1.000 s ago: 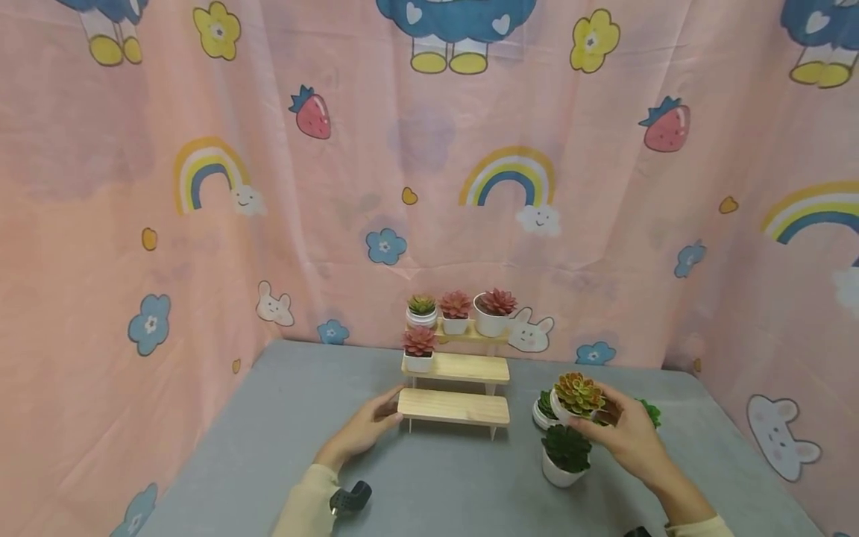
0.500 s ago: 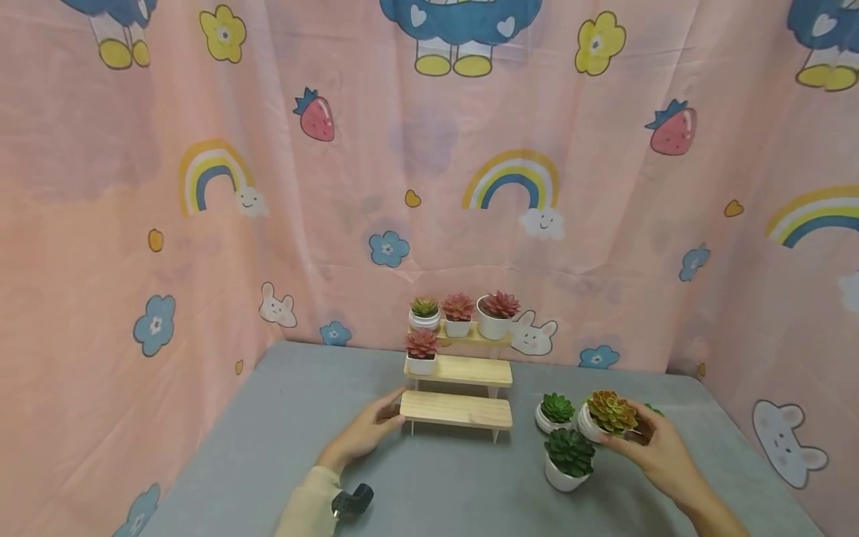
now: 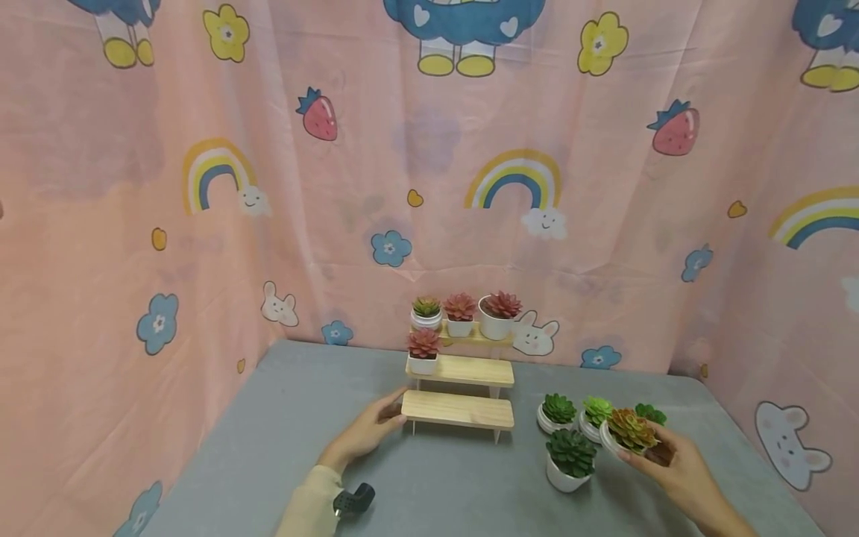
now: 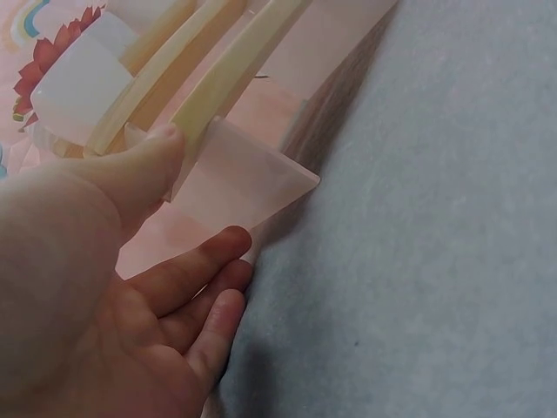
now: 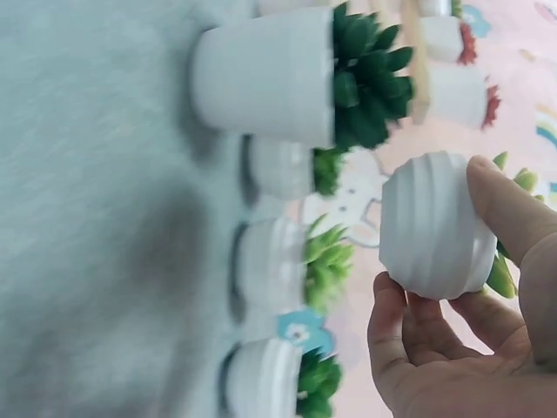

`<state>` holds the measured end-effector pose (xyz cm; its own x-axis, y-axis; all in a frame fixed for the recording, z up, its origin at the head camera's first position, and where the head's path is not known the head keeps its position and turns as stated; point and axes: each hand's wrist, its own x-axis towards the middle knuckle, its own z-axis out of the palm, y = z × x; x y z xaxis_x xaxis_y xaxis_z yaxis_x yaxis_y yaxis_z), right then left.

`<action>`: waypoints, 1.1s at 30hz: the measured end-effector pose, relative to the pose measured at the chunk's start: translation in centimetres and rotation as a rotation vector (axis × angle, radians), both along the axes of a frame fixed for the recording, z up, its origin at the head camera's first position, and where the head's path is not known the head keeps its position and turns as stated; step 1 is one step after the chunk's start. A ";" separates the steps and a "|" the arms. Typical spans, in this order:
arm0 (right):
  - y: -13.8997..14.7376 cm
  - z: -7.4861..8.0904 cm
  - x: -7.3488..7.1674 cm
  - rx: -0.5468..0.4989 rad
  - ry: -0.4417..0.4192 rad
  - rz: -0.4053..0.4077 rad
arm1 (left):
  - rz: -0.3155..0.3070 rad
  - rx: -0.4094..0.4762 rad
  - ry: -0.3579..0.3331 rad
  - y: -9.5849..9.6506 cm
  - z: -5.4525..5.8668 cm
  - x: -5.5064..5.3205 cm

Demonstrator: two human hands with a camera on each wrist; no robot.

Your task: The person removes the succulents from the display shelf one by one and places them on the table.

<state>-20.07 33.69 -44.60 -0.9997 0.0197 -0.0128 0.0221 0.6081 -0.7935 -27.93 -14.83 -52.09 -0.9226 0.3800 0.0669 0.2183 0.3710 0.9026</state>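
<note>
The right hand [image 3: 687, 473] grasps the white ribbed pot of an orange-green succulent [image 3: 629, 430] between thumb and fingers, raised off the worktop [image 3: 470, 496], beside four green potted succulents [image 3: 570, 453]. The left hand [image 3: 362, 434] has its fingers loosely extended, thumb touching the left end of the three-tier wooden stand [image 3: 458, 410], whose upper two steps bear four potted succulents [image 3: 423, 344].

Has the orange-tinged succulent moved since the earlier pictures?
Yes. In the head view, the orange-tinged succulent has moved right and down, farther from the wooden stand.
</note>
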 end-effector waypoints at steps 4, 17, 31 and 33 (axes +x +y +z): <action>0.7 -1.3 0.0 0.018 0.006 -0.011 | -0.008 0.003 0.006 0.0 0.0 -0.1; 2.2 -4.9 -1.0 0.070 -0.126 0.002 | -0.005 0.006 0.000 -0.1 -0.2 -0.1; 1.7 -5.8 -1.6 0.092 -0.162 0.007 | 0.007 -0.009 -0.011 0.0 0.1 -0.1; 1.8 -5.9 -1.7 0.085 -0.165 0.014 | 0.005 -0.003 -0.015 0.0 0.2 -0.1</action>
<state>-21.76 35.44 -50.53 -0.9843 0.0137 -0.1758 0.1389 0.6742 -0.7253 -28.02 -14.87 -51.91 -0.9254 0.3754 0.0515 0.2025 0.3751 0.9046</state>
